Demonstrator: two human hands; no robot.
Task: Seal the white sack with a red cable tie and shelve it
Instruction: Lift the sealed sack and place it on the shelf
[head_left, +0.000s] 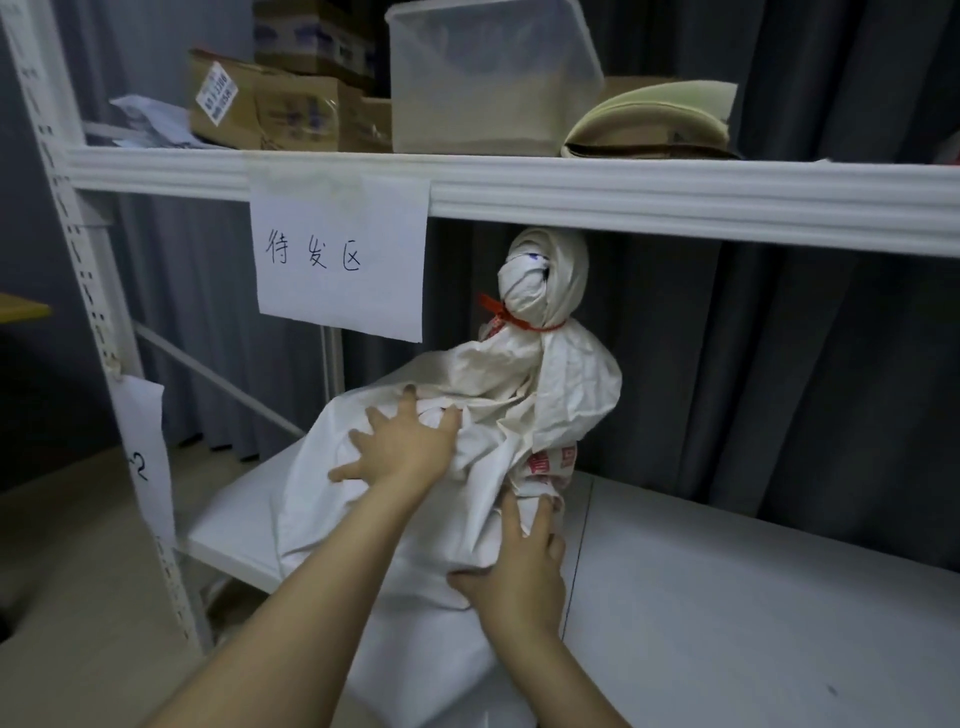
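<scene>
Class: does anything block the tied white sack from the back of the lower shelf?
Nothing visible does. The crumpled white woven sack, sealed by a red cable tie, rests on the flat white shelf; left hand and right hand touch it.

A crumpled white sack (493, 374) sits upright on the lower white shelf (727, 597). Its twisted neck is bunched into a knob, cinched tight by a red cable tie (511, 317).

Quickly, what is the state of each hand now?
Left hand: open, pressing flat on the white sack.
Right hand: open, pushing the sack's lower front.
</scene>
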